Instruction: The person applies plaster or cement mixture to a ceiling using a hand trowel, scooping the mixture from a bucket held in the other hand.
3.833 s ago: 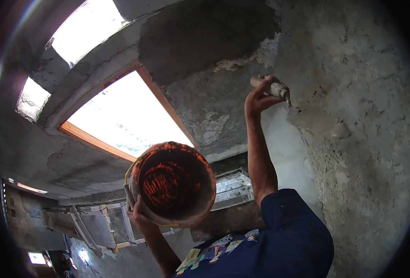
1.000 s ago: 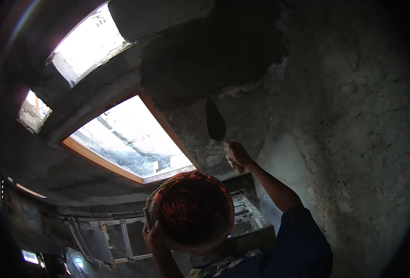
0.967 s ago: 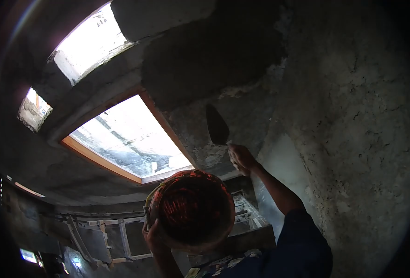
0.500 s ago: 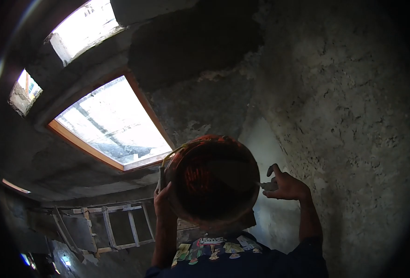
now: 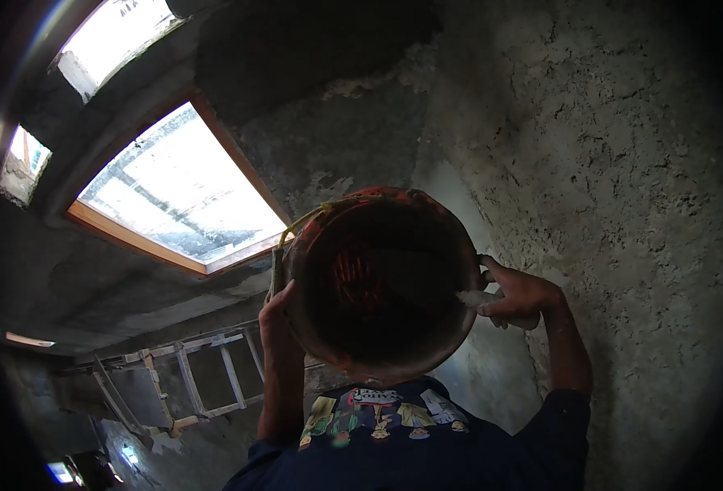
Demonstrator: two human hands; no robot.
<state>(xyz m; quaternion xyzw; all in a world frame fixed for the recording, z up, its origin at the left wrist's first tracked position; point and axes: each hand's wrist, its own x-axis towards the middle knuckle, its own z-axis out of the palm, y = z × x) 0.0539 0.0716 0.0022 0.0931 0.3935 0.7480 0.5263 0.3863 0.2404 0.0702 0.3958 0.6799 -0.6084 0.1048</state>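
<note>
A round bucket [image 5: 415, 358] with a worn orange-red rim is raised in front of me, its dark mouth facing my view. Reddish streaks show inside it. My left hand [image 5: 276, 315] grips the bucket's left side, thumb up, beside a yellowish cord handle [image 5: 303, 221] with a pale grip piece. On the opposite side, my right hand [image 5: 518, 296] is closed at the rim, its fingers bent. From that hand a small pale-grey piece [image 5: 478, 299] juts over the bucket's mouth; I cannot tell what it is.
A rough plastered wall [image 5: 599, 164] rises close on my right. On the left are a wood-framed window [image 5: 181, 192] and smaller bright openings above it. A wooden ladder-like frame [image 5: 190, 380] stands at the lower left.
The bucket has come up and closer, looking larger. My right hand, earlier beside the rim with finger and thumb apart, has closed at it. My left hand keeps its hold.
</note>
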